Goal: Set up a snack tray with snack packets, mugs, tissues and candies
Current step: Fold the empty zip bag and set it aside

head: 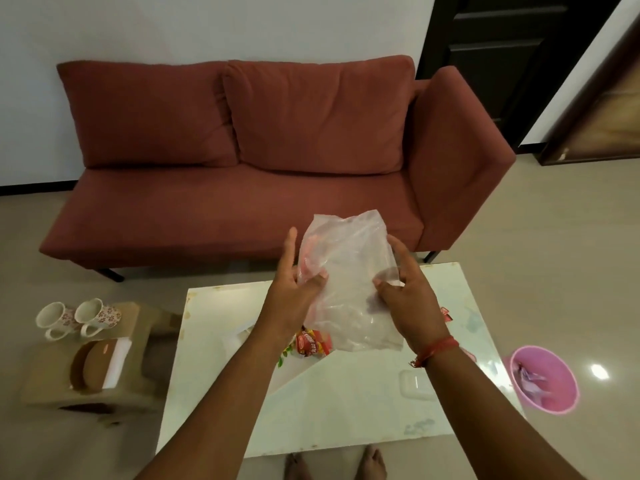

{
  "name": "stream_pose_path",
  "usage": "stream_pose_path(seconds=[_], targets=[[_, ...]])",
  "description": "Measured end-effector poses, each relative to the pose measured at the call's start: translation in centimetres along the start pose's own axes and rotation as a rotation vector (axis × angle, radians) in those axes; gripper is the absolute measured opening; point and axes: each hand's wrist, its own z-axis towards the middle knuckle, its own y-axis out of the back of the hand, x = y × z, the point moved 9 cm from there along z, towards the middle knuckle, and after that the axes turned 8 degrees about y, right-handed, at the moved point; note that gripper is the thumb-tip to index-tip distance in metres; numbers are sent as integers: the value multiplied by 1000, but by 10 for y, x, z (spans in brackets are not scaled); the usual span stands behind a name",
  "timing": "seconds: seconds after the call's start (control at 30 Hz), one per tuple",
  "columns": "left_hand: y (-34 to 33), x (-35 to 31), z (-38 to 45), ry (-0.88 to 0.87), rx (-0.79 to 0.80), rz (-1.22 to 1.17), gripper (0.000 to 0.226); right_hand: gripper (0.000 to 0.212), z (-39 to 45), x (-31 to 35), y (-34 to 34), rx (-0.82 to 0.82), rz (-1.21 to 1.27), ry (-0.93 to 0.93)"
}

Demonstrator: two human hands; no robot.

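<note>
Both hands hold a clear plastic bag (346, 271) above the far half of the white table (346, 410), in front of the red sofa (242, 150). The left hand (294, 299) pinches the bag's left edge, thumb on the near face and fingers curled behind it; the right hand (405, 299) grips the right edge, fingertips curled onto the near face. Pink shapes show faintly through the film near the left hand; whether they are candies cannot be told. Judged handling: the bag is thin, limp and light, offers no stiffness of its own, and its film is likely slippery, so it wants support at both edges or from below, and any loose contents may shift or spill if the mouth tips down. Which end is the mouth cannot be told. A red and yellow snack packet (313, 346) lies on the table just under the bag, partly hidden by the left forearm; it should be light and crinkly, best taken by a sealed edge. Two flowered mugs (79, 317) lie on their sides on a low stool (52, 393) left of the table, beside a tissue box (100, 365); the mugs are rigid and breakable, best taken by the handles. No tray is identifiable. A pink bucket (543, 379) stands on the floor at right.
</note>
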Motion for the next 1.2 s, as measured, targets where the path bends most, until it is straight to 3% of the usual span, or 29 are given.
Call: stream_pose_path(seconds=[0.1,0.23,0.4,0.53,0.63,0.77,0.87,1.03,1.2], targets=[[-12,-4,0,-27,154,60,55,63,-1,5,-5,109,17,28],[-1,-5,8,-58,105,330,42,59,3,10,-7,250,-183,44],[4,-8,16,-122,68,477,44,41,15,27,-7,204,-418,168],[11,-20,17,-308,-43,615,10,8,18,36,-3,112,-666,313],[18,-26,21,-389,-128,636,4,10,15,37,7,39,-485,270],[8,-12,31,-165,8,421,13,16,9,7,9,-39,36,-44],[-7,-10,30,-157,-4,386,19,21,-3,-4,2,-33,369,-126],[-51,-3,32,-197,42,506,12,45,-41,-41,1,250,513,-342],[-108,26,48,-81,83,457,10,36,-49,-93,68,-48,553,-387]])
